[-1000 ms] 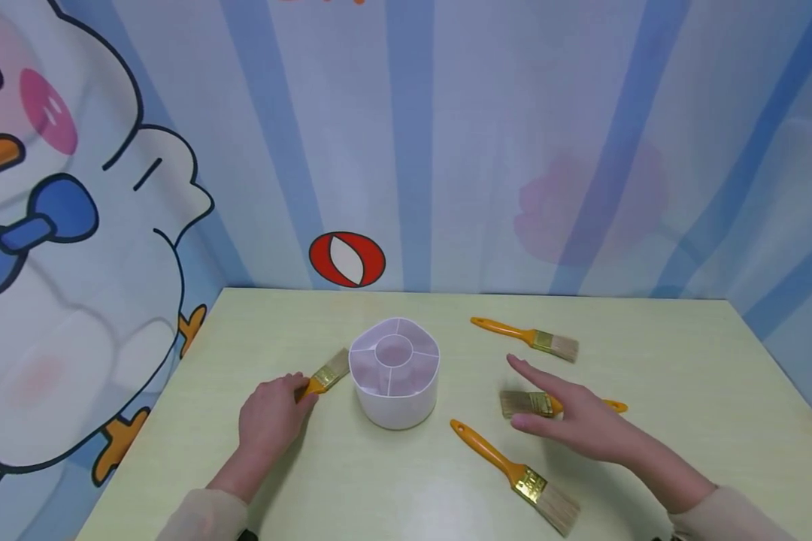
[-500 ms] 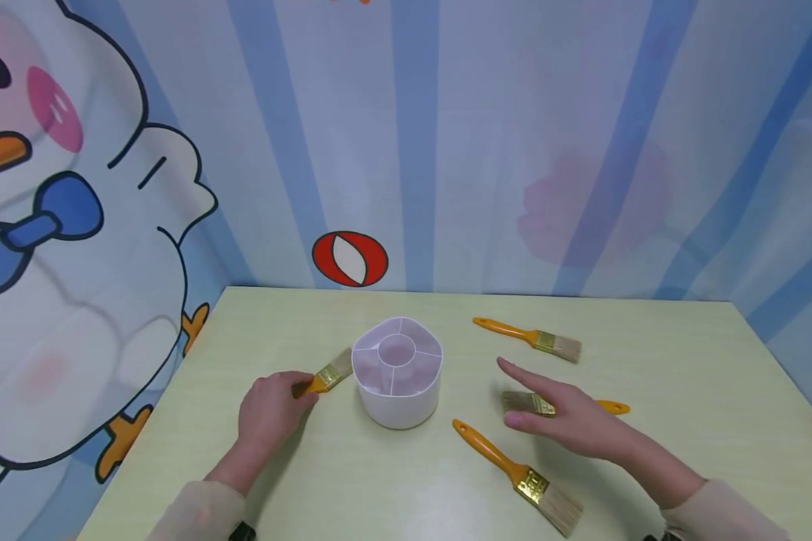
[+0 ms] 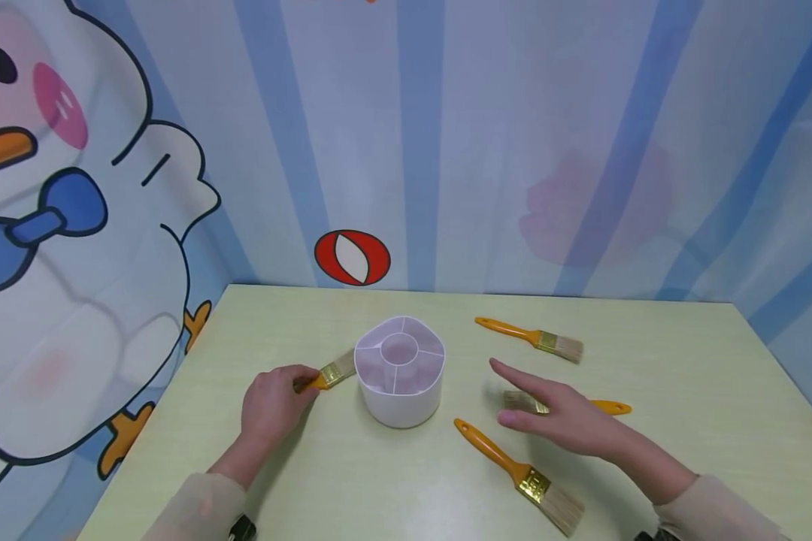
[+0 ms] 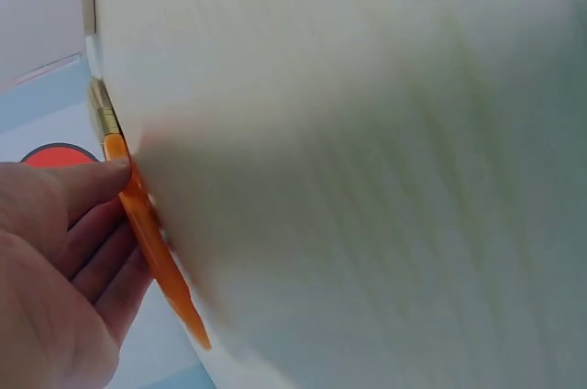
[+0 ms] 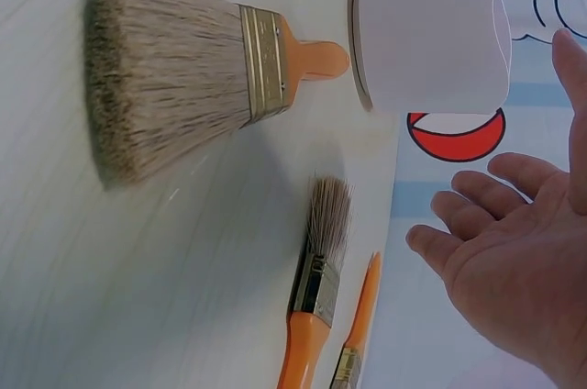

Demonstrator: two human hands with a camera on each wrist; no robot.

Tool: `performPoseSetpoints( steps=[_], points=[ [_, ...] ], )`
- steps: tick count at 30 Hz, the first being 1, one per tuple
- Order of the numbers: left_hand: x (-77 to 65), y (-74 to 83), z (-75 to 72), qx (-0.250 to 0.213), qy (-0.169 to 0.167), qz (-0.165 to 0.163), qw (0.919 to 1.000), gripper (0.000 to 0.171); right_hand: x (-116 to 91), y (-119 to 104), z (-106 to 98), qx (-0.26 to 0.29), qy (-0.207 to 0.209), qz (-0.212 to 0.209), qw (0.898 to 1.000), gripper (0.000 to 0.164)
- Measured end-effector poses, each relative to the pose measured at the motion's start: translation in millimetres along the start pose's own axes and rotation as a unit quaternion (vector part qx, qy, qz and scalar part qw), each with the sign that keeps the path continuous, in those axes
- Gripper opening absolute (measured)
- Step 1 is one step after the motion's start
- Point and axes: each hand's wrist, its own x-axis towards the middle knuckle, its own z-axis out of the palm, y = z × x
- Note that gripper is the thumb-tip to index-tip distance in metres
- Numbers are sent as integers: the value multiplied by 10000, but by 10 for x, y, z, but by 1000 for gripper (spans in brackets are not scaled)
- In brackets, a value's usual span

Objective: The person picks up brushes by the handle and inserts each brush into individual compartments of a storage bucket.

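1. On the far left of the frame, a big white bird (image 3: 108,315) is drawn on the wall. It sits a tiny bit more to the right than one second ago, and so does most of what is in the frame.
2. At the lower left, the left hand (image 3: 274,406) pinches the orange handle of a brush, with the thumb on one side and fingers on the other. It was holding on like this one second ago too.
3. That left brush (image 3: 334,371) is left of the middle, with its hairs pointing up and right. It tilts a little flatter than before. Its hairs come up to the side of the pot, but I can't tell if they touch.
4. In the middle, the white pot (image 3: 401,409) stands upright on the table (image 3: 379,488). It has a round hole in the middle and other parts around it. It is in the same spot on the table.
5. Low and right of the middle lies the front brush (image 3: 517,475), hairs toward the bottom right. It has not moved.
6. Higher up lies the back brush (image 3: 531,336), hairs to the right. It has not moved either.
7. On the right, the right hand (image 3: 562,417) holds nothing, fingers and thumb spread apart. It has slid left over the middle brush (image 3: 525,402) and now hides more of that brush's handle.
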Motion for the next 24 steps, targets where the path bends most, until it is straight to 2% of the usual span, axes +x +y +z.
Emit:
performPoseSetpoints(
  steps=[8, 16, 24],
  points=[
    [22, -18, -10, -235, 33, -42, 9997, 24, 156, 26, 26, 542, -75, -375, 9978, 72],
    [40, -25, -67, -687, 84, -270, 9972, 24, 323, -32, 109, 915, 55, -344, 9952, 83],
    [58, 25, -183, -1450, 210, -564, 9876, 26, 468, -148, 290, 919, 296, -423, 9944, 91]
  ],
)
